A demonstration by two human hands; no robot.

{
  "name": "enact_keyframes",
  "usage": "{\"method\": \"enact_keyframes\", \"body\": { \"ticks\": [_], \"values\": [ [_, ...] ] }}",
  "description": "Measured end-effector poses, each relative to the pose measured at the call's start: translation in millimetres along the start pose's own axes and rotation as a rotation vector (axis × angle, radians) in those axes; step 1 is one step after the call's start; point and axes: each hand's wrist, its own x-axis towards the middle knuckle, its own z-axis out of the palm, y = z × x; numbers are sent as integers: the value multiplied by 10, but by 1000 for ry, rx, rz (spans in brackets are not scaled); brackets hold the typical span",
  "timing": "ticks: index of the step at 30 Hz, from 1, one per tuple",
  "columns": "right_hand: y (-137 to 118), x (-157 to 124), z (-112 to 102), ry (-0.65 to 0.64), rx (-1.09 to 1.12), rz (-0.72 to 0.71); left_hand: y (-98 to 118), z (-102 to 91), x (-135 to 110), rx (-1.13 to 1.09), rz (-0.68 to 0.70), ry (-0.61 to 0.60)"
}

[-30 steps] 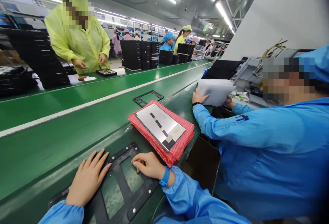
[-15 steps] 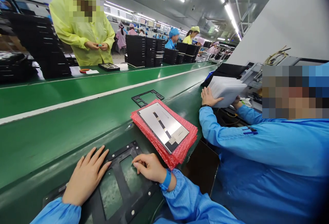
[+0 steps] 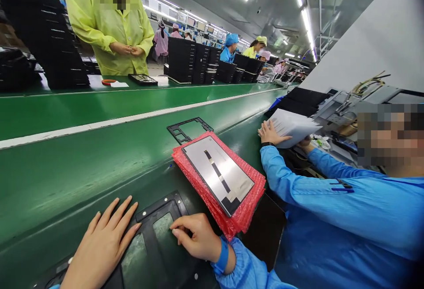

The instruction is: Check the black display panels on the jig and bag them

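My left hand [image 3: 102, 240] lies with its fingers spread at the left side of a black frame [image 3: 152, 240] on the green bench. The frame has rectangular openings and small round silver dots along its border. Over its right-hand opening is my right hand [image 3: 198, 238], wearing a blue wristband; thumb and forefinger are pinched, the other fingers curled, and nothing shows between them. Just beyond that hand, a flat screen panel [image 3: 212, 165] rests on a stack of red bubble-wrap sheets [image 3: 253, 187]. A dark ribbon strip runs along the panel's silver back.
A thinner black frame [image 3: 175, 132] lies behind the stack. At right, a co-worker in blue [image 3: 318, 183] handles white sheets [image 3: 291, 125]. Across the green bench [image 3: 66, 165] stands a person in yellow [image 3: 106, 32], between tall stacks of black trays [image 3: 180, 59].
The view has shifted slightly, so the bench items appear lower. Both my hands keep much the same pose by the frame. The co-worker's white sheets are tilted lower.
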Motion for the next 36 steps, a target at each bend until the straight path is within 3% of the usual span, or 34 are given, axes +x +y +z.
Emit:
{"method": "enact_keyframes", "body": {
  "ticks": [23,36],
  "values": [
    [-39,23,-26,-10,-72,-26,-49,145,-52,-72,-43,-76],
    [-25,42,-33,-8,-40,-6,-66,69,11,-71,-41,-65]
  ]
}}
